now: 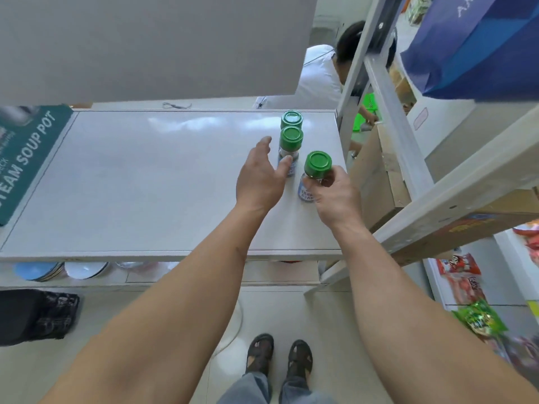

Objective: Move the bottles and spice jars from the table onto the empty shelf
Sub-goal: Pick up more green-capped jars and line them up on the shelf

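My right hand [335, 193] grips a jar [313, 177] near the shelf's [145, 185] right edge; I set it upright. Left hand [259, 179] relaxed.

On the white glossy shelf board [145, 185], three green-capped clear spice jars stand toward the right end. The right hand [335, 196] grips the nearest jar [316, 170] around its body. The left hand [259, 179], fingers [284, 164] relaxed, touches the middle jar [290, 141]; the farthest jar [291, 119] stands just behind.
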